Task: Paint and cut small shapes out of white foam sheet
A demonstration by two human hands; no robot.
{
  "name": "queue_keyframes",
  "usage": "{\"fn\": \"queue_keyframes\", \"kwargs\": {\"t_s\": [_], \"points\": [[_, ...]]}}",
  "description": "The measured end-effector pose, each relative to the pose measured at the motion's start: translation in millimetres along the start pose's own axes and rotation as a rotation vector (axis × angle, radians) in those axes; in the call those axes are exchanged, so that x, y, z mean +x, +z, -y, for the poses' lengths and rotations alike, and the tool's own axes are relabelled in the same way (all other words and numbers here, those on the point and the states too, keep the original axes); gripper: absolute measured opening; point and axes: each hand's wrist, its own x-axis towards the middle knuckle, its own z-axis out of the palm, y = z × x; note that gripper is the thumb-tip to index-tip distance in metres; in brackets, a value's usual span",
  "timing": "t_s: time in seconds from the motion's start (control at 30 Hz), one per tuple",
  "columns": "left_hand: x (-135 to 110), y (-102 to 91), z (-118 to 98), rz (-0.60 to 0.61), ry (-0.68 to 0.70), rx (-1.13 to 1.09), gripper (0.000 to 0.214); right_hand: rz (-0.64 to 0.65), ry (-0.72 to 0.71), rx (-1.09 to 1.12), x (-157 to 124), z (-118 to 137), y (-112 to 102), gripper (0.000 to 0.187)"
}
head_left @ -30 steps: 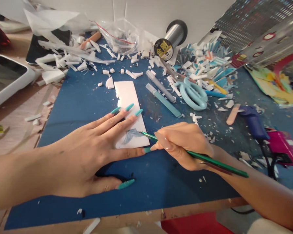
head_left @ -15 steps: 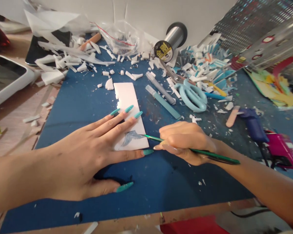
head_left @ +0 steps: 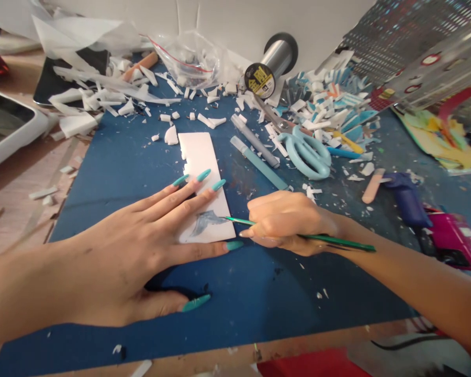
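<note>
My left hand (head_left: 133, 251) lies flat with fingers spread, pressing down a white foam strip (head_left: 200, 157) on the blue mat (head_left: 133, 157). A grey-blue shape (head_left: 206, 220) is drawn near the strip's near end. My right hand (head_left: 286, 222) is closed on a green pencil (head_left: 337, 242), its tip touching the strip's right edge by the drawing.
Light-blue scissors (head_left: 308, 152), two grey pens (head_left: 257, 152), a metal spool (head_left: 269, 68) and a plastic bag (head_left: 188, 55) lie beyond. White and blue foam scraps (head_left: 329, 104) litter the back. A dark blue glue gun (head_left: 406, 199) lies right, a white tray (head_left: 8, 133) left.
My right hand has lowered and flattened, so the pencil lies closer to the mat; its tip stays at the drawing. The left hand keeps holding the strip.
</note>
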Motion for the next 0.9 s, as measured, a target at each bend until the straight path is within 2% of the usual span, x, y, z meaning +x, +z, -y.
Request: {"fn": "queue_keyframes", "kwargs": {"t_s": [0.2, 0.47, 0.63, 0.9], "points": [[0.4, -0.3, 0.1, -0.012, 0.005, -0.007, 0.071, 0.025, 0.023, -0.008, -0.2, -0.6, -1.7, 0.023], [1.1, 1.5, 0.1, 0.004, 0.006, 0.02, 0.07, 0.052, -0.054, -0.056, 5.1, 0.5, -11.4, 0.02], [1.4, 2.4, 1.1, -0.017, -0.001, -0.043, 0.072, 0.107, -0.023, -0.071, 5.9, 0.8, -15.5, 0.03], [-0.2, 2.3, 1.3, 0.0, -0.002, -0.025, 0.074, 0.149, -0.043, -0.106, 4.3, -0.9, -16.9, 0.039]]}}
